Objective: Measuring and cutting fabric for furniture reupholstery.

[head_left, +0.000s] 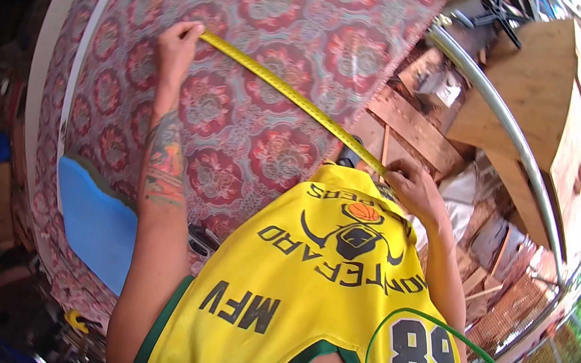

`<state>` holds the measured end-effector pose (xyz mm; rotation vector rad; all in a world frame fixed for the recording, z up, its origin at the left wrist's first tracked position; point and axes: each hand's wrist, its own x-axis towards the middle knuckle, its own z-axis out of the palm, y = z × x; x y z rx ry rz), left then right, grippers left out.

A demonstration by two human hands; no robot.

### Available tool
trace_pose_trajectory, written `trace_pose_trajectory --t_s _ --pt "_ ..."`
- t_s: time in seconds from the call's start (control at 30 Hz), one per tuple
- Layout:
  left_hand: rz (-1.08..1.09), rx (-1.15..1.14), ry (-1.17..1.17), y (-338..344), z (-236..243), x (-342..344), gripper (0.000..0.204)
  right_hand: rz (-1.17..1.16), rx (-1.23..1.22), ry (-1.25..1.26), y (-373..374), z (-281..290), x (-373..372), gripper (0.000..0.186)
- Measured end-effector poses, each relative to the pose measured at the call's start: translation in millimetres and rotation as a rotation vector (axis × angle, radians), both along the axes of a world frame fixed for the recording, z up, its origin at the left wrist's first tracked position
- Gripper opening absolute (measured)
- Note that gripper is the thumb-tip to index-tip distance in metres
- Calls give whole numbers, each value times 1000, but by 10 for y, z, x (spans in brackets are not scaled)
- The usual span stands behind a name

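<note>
A yellow tape measure (286, 90) is stretched in a slanting line between my two hands, over a patterned red and grey cloth (273, 4). My left hand (177, 50), far left of the middle, pinches the tape's upper end above the cloth. Lower and to the right, beyond the cloth's edge, my right hand (414, 192) grips the other end of the tape close to my body. Whether the tape's case is in that hand cannot be made out.
A light blue sheet (94, 219) lies on the cloth at lower left. A curved metal pipe (506, 113) arches along the right, beside a wooden box (524, 97) and scattered wood scraps (420, 130). A green cord (484, 353) runs across my right side.
</note>
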<state>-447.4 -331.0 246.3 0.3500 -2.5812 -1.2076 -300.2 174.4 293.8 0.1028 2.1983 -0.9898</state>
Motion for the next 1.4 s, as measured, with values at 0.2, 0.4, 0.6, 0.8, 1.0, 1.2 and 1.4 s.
trace_pose_trajectory --t_s 0.2,0.4,0.6,0.8,1.0,1.2,1.4 --pt "38 15 -165 28 95 -23 30 6 7 -41 19 40 -59 36" --pt "43 82 -200 30 81 9 31 -11 -28 -87 78 -18 -75 36" --pt "46 130 -158 6 19 6 28 -9 -33 -124 68 24 -112 36" --pt "37 134 -127 54 60 23 28 -13 -34 -113 88 -48 -104 37" --pt "53 26 -66 144 54 50 29 -15 -45 -116 76 -12 -114 37" --pt "139 -158 -81 186 7 63 36 -9 -38 -119 84 -22 -115 37" --pt "178 -269 -2 233 -64 85 35 -9 -37 -122 75 -3 -114 36"
